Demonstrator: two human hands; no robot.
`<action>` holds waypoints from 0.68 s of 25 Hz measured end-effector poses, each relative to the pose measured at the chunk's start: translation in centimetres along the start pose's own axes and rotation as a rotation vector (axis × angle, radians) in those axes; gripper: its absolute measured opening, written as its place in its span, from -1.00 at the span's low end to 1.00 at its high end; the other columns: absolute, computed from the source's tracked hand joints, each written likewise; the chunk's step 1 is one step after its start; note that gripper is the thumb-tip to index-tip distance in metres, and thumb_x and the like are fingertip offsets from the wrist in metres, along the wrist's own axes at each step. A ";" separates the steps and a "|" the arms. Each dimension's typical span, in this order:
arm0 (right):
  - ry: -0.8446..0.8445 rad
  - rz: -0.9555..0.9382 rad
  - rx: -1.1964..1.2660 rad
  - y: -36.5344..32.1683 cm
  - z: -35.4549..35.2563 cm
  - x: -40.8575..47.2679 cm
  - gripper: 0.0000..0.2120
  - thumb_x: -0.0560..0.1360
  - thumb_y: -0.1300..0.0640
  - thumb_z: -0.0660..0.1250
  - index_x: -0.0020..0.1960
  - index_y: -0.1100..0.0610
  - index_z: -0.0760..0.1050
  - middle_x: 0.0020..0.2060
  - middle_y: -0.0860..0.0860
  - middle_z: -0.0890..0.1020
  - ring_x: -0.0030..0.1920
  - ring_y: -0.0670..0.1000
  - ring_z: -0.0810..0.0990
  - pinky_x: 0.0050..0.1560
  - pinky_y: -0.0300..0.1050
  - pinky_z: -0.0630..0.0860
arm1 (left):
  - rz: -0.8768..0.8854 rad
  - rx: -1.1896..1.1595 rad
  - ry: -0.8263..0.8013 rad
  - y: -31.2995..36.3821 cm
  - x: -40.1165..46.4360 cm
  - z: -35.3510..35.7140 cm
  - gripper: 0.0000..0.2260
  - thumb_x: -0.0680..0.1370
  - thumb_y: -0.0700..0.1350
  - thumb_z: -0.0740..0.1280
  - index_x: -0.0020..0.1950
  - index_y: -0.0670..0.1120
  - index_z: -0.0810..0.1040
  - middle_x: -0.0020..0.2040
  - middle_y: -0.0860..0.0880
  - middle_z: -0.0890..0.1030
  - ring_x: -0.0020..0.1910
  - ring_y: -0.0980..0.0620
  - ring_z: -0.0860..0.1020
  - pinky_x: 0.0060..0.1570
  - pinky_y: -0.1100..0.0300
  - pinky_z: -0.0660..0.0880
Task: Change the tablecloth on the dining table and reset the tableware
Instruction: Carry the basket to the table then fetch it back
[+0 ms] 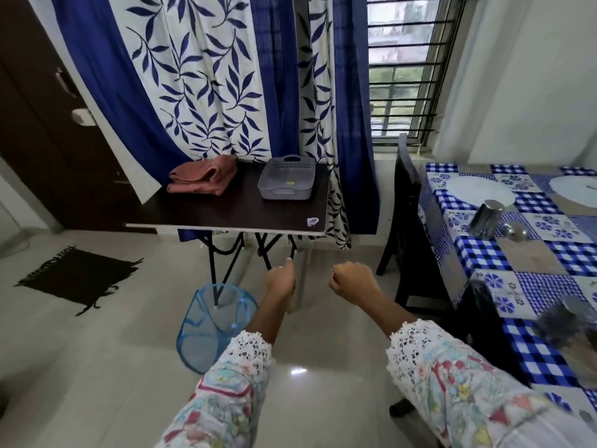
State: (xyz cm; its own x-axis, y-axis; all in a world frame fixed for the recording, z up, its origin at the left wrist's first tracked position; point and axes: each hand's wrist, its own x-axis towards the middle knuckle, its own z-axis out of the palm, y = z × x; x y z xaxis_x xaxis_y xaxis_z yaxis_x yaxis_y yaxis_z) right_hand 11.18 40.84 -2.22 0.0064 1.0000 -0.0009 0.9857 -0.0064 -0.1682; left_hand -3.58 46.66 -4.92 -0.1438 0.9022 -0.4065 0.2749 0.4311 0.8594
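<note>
The dining table at the right wears a blue-and-white checked tablecloth (484, 253). On it lie white plates (478, 190), an upright steel tumbler (486, 218), a small steel bowl (517, 232) and a blurred steel vessel (568, 321) near the front. A folded reddish-brown cloth (203, 177) sits on a dark side table (226, 211) beside a grey plastic basket (287, 177). My left hand (281, 279) and my right hand (352, 281) hang in front of me over the floor, fingers curled, holding nothing, both well short of either table.
A blue mesh laundry basket (210, 324) stands on the floor under the side table. A dark wooden chair (407, 202) stands against the dining table's left side. A black mat (77, 278) lies at the left. Blue leaf-print curtains (206, 76) hang behind.
</note>
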 end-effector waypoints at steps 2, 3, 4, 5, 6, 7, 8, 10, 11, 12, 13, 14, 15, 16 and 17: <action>-0.015 0.028 -0.011 0.9 -0.2 6.0 -0.83 0.52 0.12 0.15 -0.17 0.16 0.44 -0.05 0.16 0.63 -0.03 0.21 0.59 -0.17 -0.08 0.37 | -0.076 -0.148 -0.020 3.8 4.4 1.1 -0.52 0.59 0.16 0.10 -0.16 -0.24 0.49 -0.29 -0.20 0.55 -0.33 -0.11 0.53 -0.25 0.13 0.47; -0.019 0.030 -0.015 1.2 -0.4 8.4 -0.83 0.52 0.12 0.14 -0.17 0.16 0.43 -0.05 0.16 0.63 -0.03 0.21 0.58 -0.16 -0.08 0.38 | -0.099 -0.225 -0.022 5.2 6.3 1.7 -0.54 0.60 0.16 0.08 -0.23 -0.20 0.44 -0.36 -0.12 0.47 -0.43 -0.02 0.43 -0.37 0.20 0.38; -0.004 0.023 -0.017 1.6 -0.6 11.0 -0.82 0.52 0.11 0.14 -0.16 0.16 0.45 -0.04 0.16 0.63 -0.02 0.21 0.58 -0.14 -0.07 0.40 | -0.122 -0.286 -0.022 6.6 8.5 2.2 -0.55 0.62 0.15 0.07 -0.27 -0.18 0.39 -0.39 -0.09 0.41 -0.46 0.03 0.36 -0.44 0.24 0.30; 0.000 0.015 -0.021 1.9 -0.6 13.9 -0.79 0.53 0.10 0.14 -0.12 0.18 0.48 -0.04 0.16 0.63 -0.01 0.21 0.58 -0.12 -0.06 0.42 | -0.155 -0.342 -0.027 8.1 10.8 2.7 -0.55 0.62 0.13 0.06 -0.30 -0.16 0.36 -0.40 -0.07 0.38 -0.47 0.05 0.32 -0.47 0.24 0.25; -0.015 0.004 -0.027 2.1 -0.6 16.4 -0.77 0.53 0.10 0.13 -0.08 0.21 0.51 -0.03 0.16 0.62 0.00 0.21 0.58 -0.10 -0.04 0.44 | -0.192 -0.387 -0.025 9.2 12.7 3.0 -0.55 0.63 0.13 0.06 -0.32 -0.15 0.34 -0.42 -0.07 0.37 -0.48 0.06 0.30 -0.48 0.25 0.23; -0.024 -0.012 -0.037 2.3 -0.5 19.0 -0.75 0.53 0.10 0.13 -0.04 0.22 0.52 -0.02 0.17 0.62 0.01 0.21 0.58 -0.08 -0.04 0.45 | -0.206 -0.408 -0.016 10.0 15.1 3.4 -0.54 0.64 0.12 0.04 -0.34 -0.14 0.33 -0.44 -0.06 0.36 -0.49 0.06 0.29 -0.49 0.26 0.21; -0.023 -0.027 -0.050 2.6 -0.4 21.9 -0.74 0.54 0.10 0.14 -0.02 0.22 0.53 -0.01 0.17 0.62 0.02 0.21 0.58 -0.06 -0.03 0.46 | -0.222 -0.430 -0.009 10.9 17.7 3.9 -0.53 0.64 0.12 0.03 -0.36 -0.14 0.31 -0.48 -0.06 0.36 -0.53 0.06 0.30 -0.52 0.29 0.20; -0.025 -0.047 -0.065 3.2 -0.2 28.1 -0.74 0.54 0.08 0.14 0.03 0.21 0.53 0.03 0.17 0.61 0.05 0.21 0.58 -0.05 -0.04 0.46 | -0.228 -0.524 0.021 13.0 23.2 4.8 -0.53 0.65 0.11 0.00 -0.37 -0.13 0.27 -0.54 -0.05 0.36 -0.65 0.08 0.31 -0.61 0.37 0.17; -0.015 -0.063 -0.067 3.5 -0.3 30.8 -0.74 0.55 0.07 0.15 0.04 0.20 0.53 0.04 0.17 0.61 0.05 0.21 0.58 -0.04 -0.04 0.46 | -0.237 -0.562 0.029 14.1 25.6 5.3 -0.55 0.65 0.09 -0.01 -0.34 -0.13 0.27 -0.50 -0.07 0.37 -0.65 0.07 0.31 -0.61 0.37 0.17; -0.008 -0.081 -0.070 3.9 -0.2 33.7 -0.74 0.55 0.07 0.15 0.04 0.21 0.52 0.04 0.17 0.61 0.05 0.22 0.58 -0.05 -0.03 0.46 | -0.258 -0.600 0.021 15.3 28.1 5.9 -0.57 0.65 0.09 -0.01 -0.31 -0.14 0.28 -0.43 -0.09 0.39 -0.59 0.06 0.33 -0.57 0.32 0.18; -0.002 -0.097 -0.075 4.5 0.2 36.8 -0.74 0.55 0.07 0.15 0.03 0.22 0.52 0.04 0.18 0.61 0.05 0.23 0.58 -0.05 -0.02 0.46 | -0.280 -0.628 0.010 16.2 30.8 6.6 -0.57 0.65 0.10 -0.01 -0.28 -0.15 0.31 -0.38 -0.10 0.41 -0.53 0.05 0.34 -0.53 0.28 0.19; -0.005 -0.106 -0.086 5.0 0.4 40.0 -0.74 0.54 0.08 0.15 0.02 0.23 0.52 0.03 0.19 0.62 0.05 0.23 0.58 -0.05 -0.02 0.46 | -0.305 -0.634 0.008 17.3 33.4 7.3 -0.56 0.65 0.11 -0.01 -0.25 -0.17 0.34 -0.34 -0.11 0.43 -0.50 0.04 0.37 -0.51 0.25 0.21; -0.023 -0.110 -0.094 5.5 0.6 43.1 -0.74 0.54 0.08 0.15 0.02 0.24 0.51 0.04 0.19 0.61 0.05 0.24 0.58 -0.05 -0.01 0.46 | -0.332 -0.656 0.006 18.4 35.9 7.8 -0.55 0.64 0.12 -0.01 -0.21 -0.19 0.37 -0.33 -0.11 0.45 -0.51 0.04 0.41 -0.49 0.25 0.24; -0.048 -0.112 -0.095 5.8 0.5 46.3 -0.74 0.54 0.08 0.16 0.03 0.24 0.51 0.04 0.20 0.61 0.06 0.24 0.57 -0.04 -0.01 0.46 | -0.359 -0.676 -0.004 19.5 38.5 8.4 -0.55 0.64 0.13 0.01 -0.13 -0.22 0.42 -0.32 -0.12 0.46 -0.51 0.04 0.44 -0.48 0.25 0.28; -0.065 -0.121 -0.094 6.2 0.4 49.5 -0.74 0.53 0.08 0.17 0.04 0.24 0.50 0.05 0.20 0.61 0.07 0.24 0.57 -0.03 -0.02 0.46 | -0.373 -0.699 -0.006 20.7 41.1 9.0 -0.55 0.63 0.13 0.02 -0.01 -0.24 0.45 -0.32 -0.12 0.46 -0.48 0.03 0.45 -0.47 0.24 0.33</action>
State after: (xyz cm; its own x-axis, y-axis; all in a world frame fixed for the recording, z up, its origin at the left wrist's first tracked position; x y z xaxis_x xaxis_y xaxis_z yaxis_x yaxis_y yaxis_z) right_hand 17.56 90.31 -3.72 -0.1211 0.9913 -0.0510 0.9901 0.1169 -0.0781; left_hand 4.74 92.76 -6.64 -0.1034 0.7005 -0.7061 -0.4517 0.5994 0.6608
